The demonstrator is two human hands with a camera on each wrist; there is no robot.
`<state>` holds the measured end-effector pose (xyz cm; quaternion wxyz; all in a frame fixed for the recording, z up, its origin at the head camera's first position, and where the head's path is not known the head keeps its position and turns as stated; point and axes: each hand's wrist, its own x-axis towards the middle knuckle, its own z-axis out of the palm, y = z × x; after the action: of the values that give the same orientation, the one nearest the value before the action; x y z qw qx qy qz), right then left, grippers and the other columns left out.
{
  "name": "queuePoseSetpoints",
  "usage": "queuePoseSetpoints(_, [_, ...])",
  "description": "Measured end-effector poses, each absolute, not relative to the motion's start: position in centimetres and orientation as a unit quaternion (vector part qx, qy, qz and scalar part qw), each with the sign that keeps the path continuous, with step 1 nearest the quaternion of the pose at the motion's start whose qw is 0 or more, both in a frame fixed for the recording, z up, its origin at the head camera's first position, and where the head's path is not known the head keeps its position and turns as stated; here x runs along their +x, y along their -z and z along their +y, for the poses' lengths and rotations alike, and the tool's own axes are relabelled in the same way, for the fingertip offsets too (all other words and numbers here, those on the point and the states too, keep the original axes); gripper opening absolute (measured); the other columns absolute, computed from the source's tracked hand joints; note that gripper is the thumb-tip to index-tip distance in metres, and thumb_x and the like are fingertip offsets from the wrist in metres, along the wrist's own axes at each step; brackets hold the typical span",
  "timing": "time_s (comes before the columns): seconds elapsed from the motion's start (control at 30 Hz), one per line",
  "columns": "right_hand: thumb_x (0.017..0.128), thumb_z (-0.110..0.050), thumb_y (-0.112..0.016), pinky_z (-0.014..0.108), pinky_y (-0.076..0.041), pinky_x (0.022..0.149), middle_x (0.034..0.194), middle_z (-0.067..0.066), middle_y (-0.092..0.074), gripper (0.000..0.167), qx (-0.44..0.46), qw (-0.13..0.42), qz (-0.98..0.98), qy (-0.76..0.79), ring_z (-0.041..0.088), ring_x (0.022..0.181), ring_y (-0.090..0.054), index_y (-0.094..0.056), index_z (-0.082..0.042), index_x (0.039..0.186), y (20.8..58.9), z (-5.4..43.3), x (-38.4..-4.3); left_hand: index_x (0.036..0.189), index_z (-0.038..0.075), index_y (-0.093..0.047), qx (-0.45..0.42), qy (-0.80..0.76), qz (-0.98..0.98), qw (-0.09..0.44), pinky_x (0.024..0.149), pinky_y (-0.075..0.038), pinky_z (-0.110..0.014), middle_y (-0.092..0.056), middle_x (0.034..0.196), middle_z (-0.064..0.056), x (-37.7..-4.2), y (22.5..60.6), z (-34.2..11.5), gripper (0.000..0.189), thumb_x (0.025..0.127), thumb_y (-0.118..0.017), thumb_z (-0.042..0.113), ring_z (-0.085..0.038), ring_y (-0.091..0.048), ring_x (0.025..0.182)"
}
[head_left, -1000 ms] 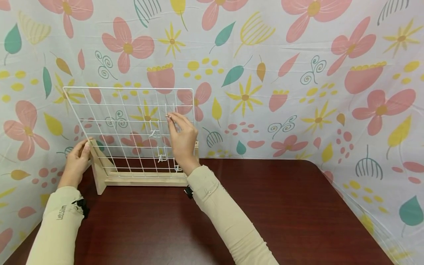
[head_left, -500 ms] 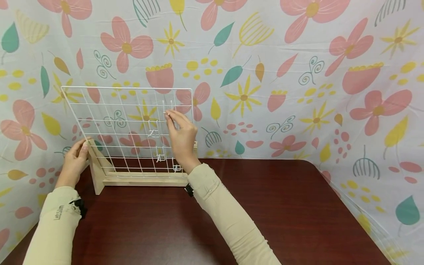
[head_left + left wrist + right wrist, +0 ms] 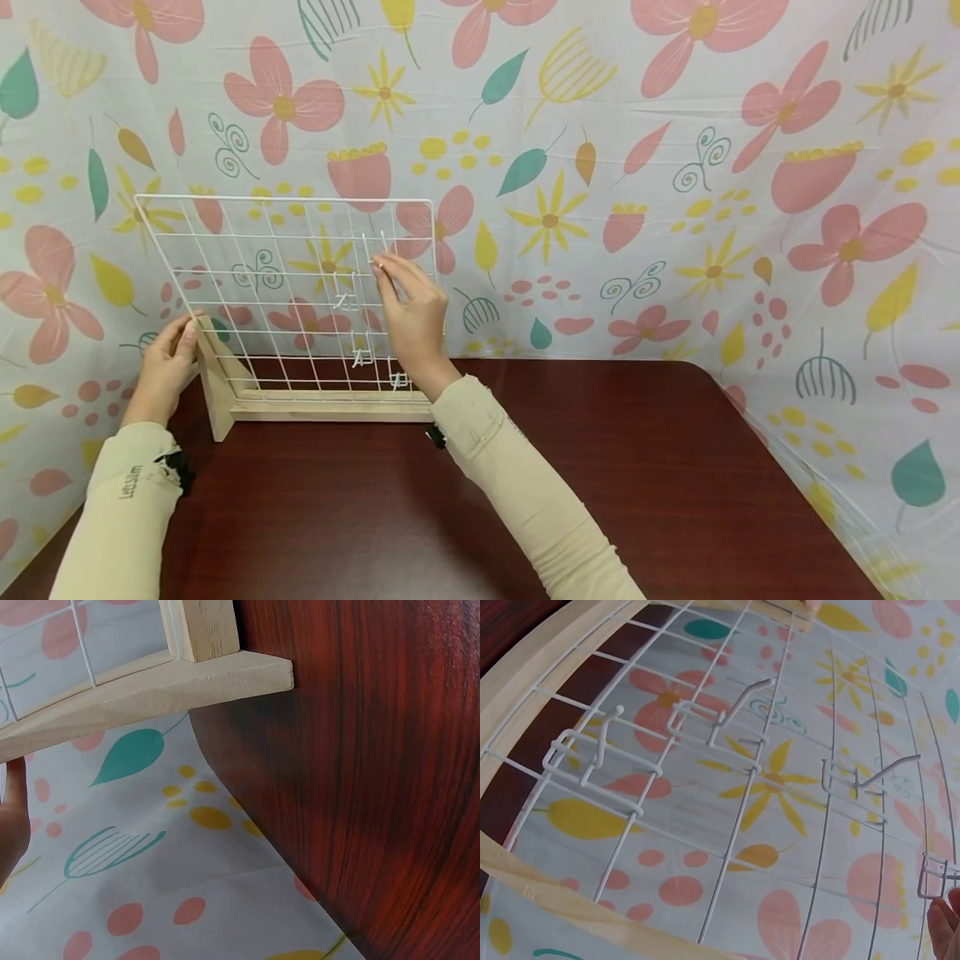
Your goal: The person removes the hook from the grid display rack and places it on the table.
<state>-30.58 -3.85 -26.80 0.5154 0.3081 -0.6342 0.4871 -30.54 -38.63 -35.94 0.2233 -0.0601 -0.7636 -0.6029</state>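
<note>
A white wire grid panel (image 3: 285, 199) stands upright, leaning in a pale wooden stand (image 3: 216, 383). At its left side my left hand (image 3: 167, 371) grips the stand's upright, thumb in front; the left wrist view catches only part of that hand (image 3: 11, 825). My right hand (image 3: 416, 321) pinches a white wire hook (image 3: 932, 876) between thumb and fingertips near the panel's upper right. Its two prongs point up in the head view; whether it touches the grid is unclear. Three similar hooks hang in a diagonal on the grid: upper (image 3: 862, 784), middle (image 3: 720, 724) and lower (image 3: 600, 750).
The stand sits at the back left of a dark red-brown wooden table (image 3: 600, 467), whose far edge meets a flower-print cloth (image 3: 570, 167). The table surface extends to the right of the stand.
The hook in my right hand rises slightly, then dips and tips a little to the left, staying near the panel's upper right. My left hand keeps its grip on the stand.
</note>
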Motion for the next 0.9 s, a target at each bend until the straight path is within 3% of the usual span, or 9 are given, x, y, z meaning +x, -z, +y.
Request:
queuePoseSetpoints(0.17, [0.09,-0.002,-0.066,0.018,-0.048,0.089,0.102,0.018,-0.07,0.013,0.312,0.52,-0.63,-0.485,0.024,0.097,-0.068,-0.072,0.006,0.099,26.8,-3.6,-30.3,0.145,0.02,-0.044,-0.065,0.608,-0.758,0.224,0.083,-0.039,-0.004,-0.047,0.133,0.012,-30.3,35.8,-38.5,0.046,0.101,-0.043,0.033,0.004,-0.043,0.114])
queuePoseSetpoints(0.43, [0.09,-0.002,-0.067,0.021,-0.049,0.089,0.103,0.018,-0.07,0.014,0.322,0.523,-0.618,-0.492,0.024,0.096,-0.068,-0.072,0.007,0.1,26.8,-3.0,-30.0,0.145,0.02,-0.045,-0.071,0.634,-0.74,0.216,0.077,-0.041,-0.003,-0.047,0.133,0.013,-30.5,36.0,-38.6,0.045,0.101,-0.044,0.03,0.004,-0.044,0.111])
queuePoseSetpoints(0.67, [0.091,-0.003,-0.066,0.021,-0.051,0.084,0.103,0.019,-0.069,0.016,0.329,0.525,-0.612,-0.492,0.024,0.093,-0.069,-0.071,0.008,0.101,27.3,-2.2,-30.0,0.144,0.018,-0.046,-0.07,0.576,-0.773,0.256,0.081,-0.04,-0.005,-0.05,0.129,0.014,-30.9,36.3,-38.6,0.045,0.103,-0.041,0.033,0.007,-0.047,0.106])
queuePoseSetpoints(0.9, [0.091,-0.004,-0.066,0.021,-0.052,0.082,0.102,0.019,-0.07,0.016,0.33,0.528,-0.612,-0.488,0.024,0.09,-0.069,-0.071,0.008,0.101,27.4,-1.5,-29.9,0.147,0.017,-0.042,-0.066,0.57,-0.78,0.25,0.08,-0.039,-0.004,-0.049,0.128,0.015,-30.7,36.2,-38.6,0.046,0.103,-0.04,0.031,0.007,-0.046,0.105])
